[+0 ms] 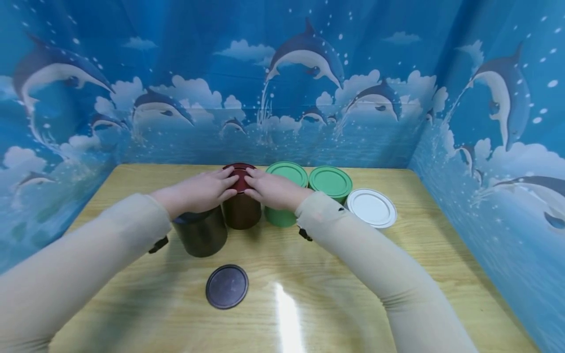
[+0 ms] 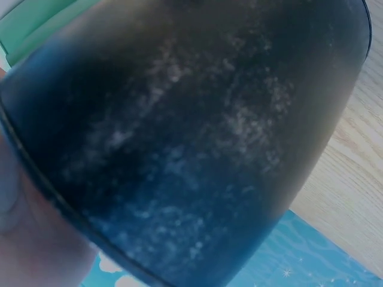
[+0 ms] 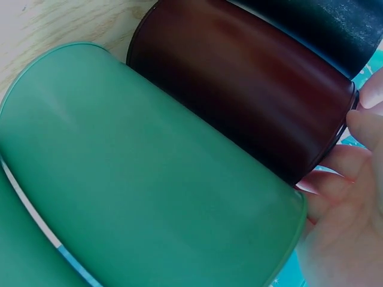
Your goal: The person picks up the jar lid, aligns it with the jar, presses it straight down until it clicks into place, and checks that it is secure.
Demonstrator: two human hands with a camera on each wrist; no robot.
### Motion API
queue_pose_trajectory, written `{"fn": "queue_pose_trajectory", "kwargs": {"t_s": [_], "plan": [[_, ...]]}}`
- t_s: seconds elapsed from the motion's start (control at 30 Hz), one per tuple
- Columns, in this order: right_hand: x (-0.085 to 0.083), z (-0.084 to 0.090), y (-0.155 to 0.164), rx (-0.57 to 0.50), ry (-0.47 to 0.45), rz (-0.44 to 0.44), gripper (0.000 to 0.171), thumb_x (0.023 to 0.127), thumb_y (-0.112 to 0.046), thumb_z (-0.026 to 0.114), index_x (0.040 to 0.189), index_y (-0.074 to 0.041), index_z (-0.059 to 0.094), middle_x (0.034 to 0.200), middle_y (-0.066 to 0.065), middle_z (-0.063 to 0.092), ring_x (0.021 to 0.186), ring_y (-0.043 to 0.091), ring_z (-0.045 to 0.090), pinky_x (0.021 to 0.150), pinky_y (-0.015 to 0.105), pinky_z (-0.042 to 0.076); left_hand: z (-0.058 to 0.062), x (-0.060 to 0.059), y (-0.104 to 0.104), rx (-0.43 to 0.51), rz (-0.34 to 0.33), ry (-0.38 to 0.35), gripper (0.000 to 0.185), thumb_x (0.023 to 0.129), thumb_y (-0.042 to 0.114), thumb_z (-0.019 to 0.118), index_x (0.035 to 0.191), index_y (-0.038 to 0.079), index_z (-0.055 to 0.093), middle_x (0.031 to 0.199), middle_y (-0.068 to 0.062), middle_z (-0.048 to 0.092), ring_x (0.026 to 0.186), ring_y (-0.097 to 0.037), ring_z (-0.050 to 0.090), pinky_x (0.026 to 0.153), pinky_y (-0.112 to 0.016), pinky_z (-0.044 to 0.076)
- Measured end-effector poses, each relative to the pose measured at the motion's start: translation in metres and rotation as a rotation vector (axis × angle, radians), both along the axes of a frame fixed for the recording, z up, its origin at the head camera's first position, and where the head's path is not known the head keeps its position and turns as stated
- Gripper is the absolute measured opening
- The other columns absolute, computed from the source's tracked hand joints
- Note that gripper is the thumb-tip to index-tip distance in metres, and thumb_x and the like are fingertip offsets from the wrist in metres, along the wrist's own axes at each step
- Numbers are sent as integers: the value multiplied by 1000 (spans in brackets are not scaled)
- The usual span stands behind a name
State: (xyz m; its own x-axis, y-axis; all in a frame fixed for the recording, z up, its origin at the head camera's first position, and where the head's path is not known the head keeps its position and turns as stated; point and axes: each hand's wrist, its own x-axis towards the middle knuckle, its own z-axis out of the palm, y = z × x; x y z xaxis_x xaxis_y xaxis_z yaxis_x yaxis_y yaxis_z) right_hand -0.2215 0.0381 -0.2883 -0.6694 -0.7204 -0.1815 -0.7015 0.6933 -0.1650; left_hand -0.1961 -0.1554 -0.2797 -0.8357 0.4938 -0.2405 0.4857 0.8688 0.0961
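Note:
A dark red can (image 1: 241,211) stands at the middle of the wooden table (image 1: 397,264). Both hands lie on its dark red lid (image 1: 240,177). My left hand (image 1: 207,190) presses the lid's left side with its fingers laid flat. My right hand (image 1: 269,189) does the same on the right side. In the right wrist view the right fingers (image 3: 353,209) touch the red can's (image 3: 251,101) top rim. The left wrist view is filled by a black can (image 2: 197,137), with only a bit of the left hand (image 2: 30,239) showing.
An open black can (image 1: 200,234) stands under my left wrist, its black lid (image 1: 227,286) flat on the table in front. Two lidded green cans (image 1: 282,215) (image 1: 330,182) stand right of the red one. A white lid (image 1: 372,208) lies farther right. Dolphin-print walls enclose three sides.

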Motion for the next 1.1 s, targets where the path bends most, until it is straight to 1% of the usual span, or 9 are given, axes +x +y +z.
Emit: {"fn": "queue_pose_trajectory", "kwargs": {"t_s": [0.13,0.37,0.6,0.83,1.0,1.1], "plan": [[-2,-1,0,0,9,-6,54,102,-37,33,148,-10,25,154,10,13,140,20,17,110,33,22,0,-2,1,-8,14,9,57,101,38,35,148,7,23,152,-22,13,137,-39,16,107,-55,19],[-5,-3,-1,9,17,-14,54,102,-37,33,148,-9,25,154,11,14,139,21,19,110,33,23,0,-3,5,-13,26,26,56,101,35,37,148,6,25,150,-25,16,135,-41,20,106,-55,22],[-5,-1,1,-2,24,-41,55,101,-37,35,148,-10,26,154,11,15,138,21,22,109,33,26,0,-5,9,-13,60,34,57,101,37,38,148,8,25,150,-27,12,133,-45,24,104,-56,24],[-4,-1,-1,9,72,-21,54,101,-38,36,147,-10,28,153,12,18,135,23,29,106,33,32,-1,-3,9,12,70,-7,57,101,37,38,148,8,25,149,-29,13,131,-46,26,103,-57,27],[-5,0,-4,-8,96,-13,54,100,-38,37,146,-10,32,152,12,21,134,22,32,105,32,33,3,-2,6,37,82,-23,57,101,37,38,148,8,24,150,-28,12,131,-46,27,102,-57,28],[-5,1,-5,-12,94,-13,55,100,-40,37,146,-10,32,152,12,21,134,22,32,105,32,32,5,-3,4,33,77,-26,57,101,37,37,148,7,24,150,-28,12,132,-46,24,103,-57,25]]}}
